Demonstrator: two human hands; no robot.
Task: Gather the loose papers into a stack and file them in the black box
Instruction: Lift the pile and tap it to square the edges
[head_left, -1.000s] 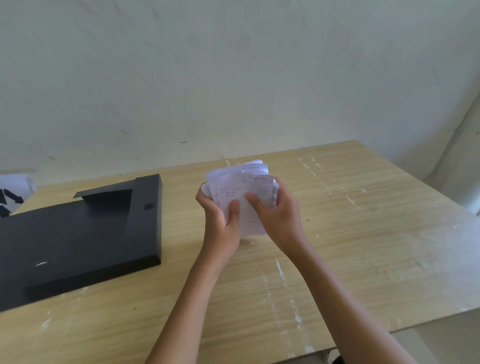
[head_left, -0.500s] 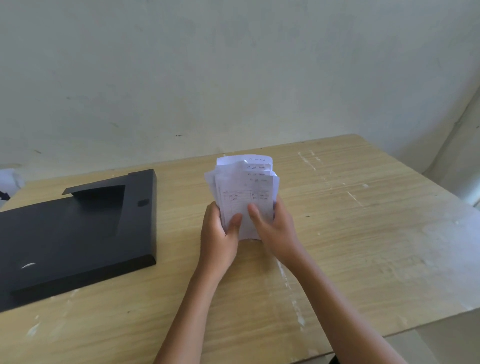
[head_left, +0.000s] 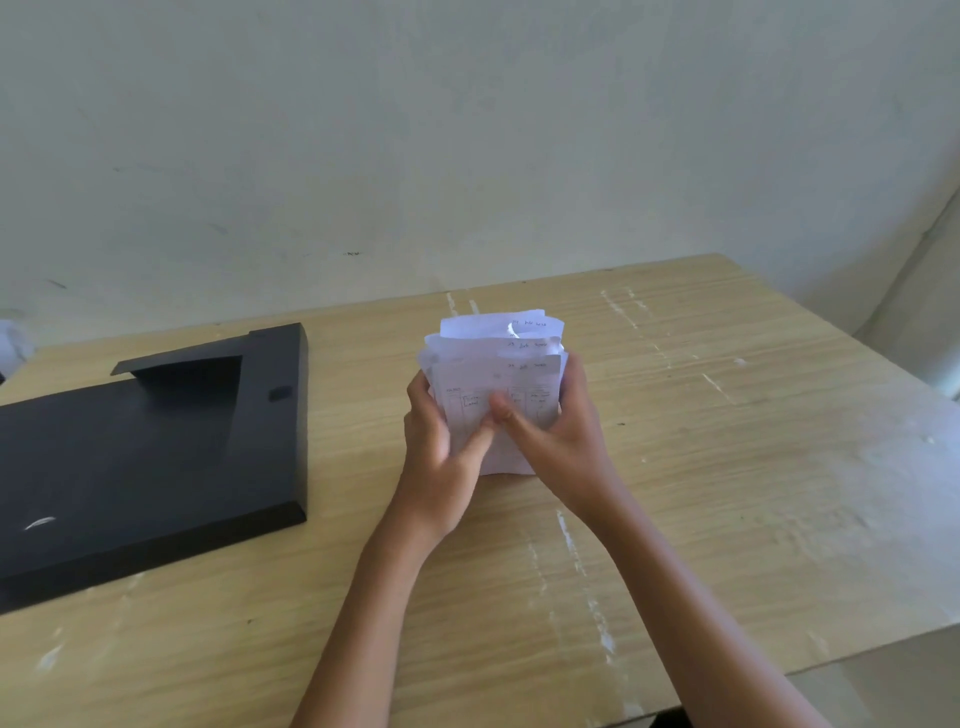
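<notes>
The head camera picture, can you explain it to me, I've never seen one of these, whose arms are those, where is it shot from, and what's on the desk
There is no machine here. The picture comes from a wide-angle camera worn on a person's head, looking forward and down, so the two bare arms reaching in from the bottom are that person's own.

The left hand and right hand together grip a bundle of white papers. The sheets stand upright with their bottom edge on the wooden table, and the tops are uneven, so the stack is not yet squared. Some sheets carry handwriting, too small to read.

To the left lies a flat black box, apart from the hands. A pale wall stands behind the table.
</notes>
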